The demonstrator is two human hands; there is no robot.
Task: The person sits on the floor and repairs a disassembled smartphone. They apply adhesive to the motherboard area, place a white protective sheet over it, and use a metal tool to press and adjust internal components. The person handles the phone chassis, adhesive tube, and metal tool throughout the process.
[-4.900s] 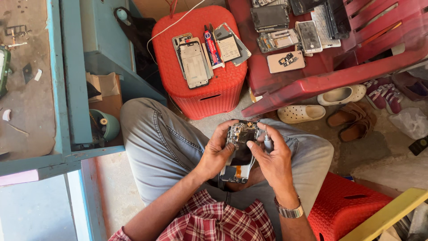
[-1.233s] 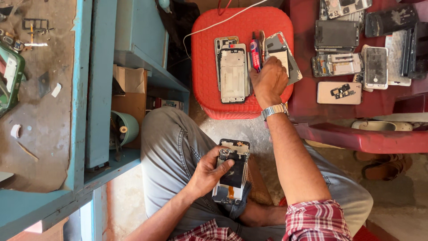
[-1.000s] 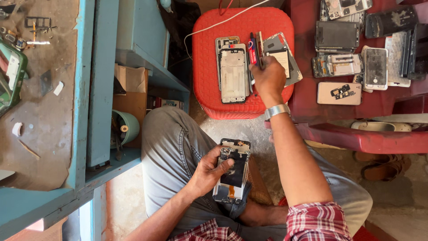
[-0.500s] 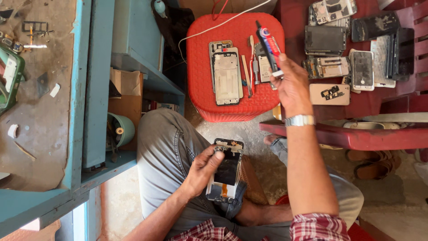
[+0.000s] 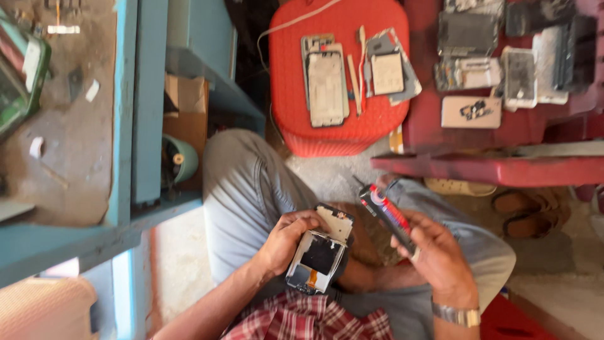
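Phone chassis (image 5: 319,252), opened with its internals and an orange flex strip showing, sits over my lap, gripped along its left edge by my left hand (image 5: 286,240); those fingers are curled closed around the frame, thumb on the near side. Just to the right, apart from the phone, my right hand (image 5: 437,255) is closed around a red-and-black screwdriver (image 5: 385,211), whose dark tip points up and away toward the upper left. A metal wristwatch (image 5: 455,314) sits on that wrist. My grey trousers (image 5: 245,189) and checked shirt (image 5: 302,321) fill the near ground. Beyond my knees stands a red plastic stool (image 5: 302,119) carrying a bare phone frame (image 5: 326,85), thin pry tools (image 5: 357,72) and a loose back panel (image 5: 387,72). Farther right, a red bench (image 5: 503,167) holds several more dismantled phones (image 5: 469,41). To my left is a blue shelf unit (image 5: 148,101) with a cardboard box (image 5: 185,110) inside it.
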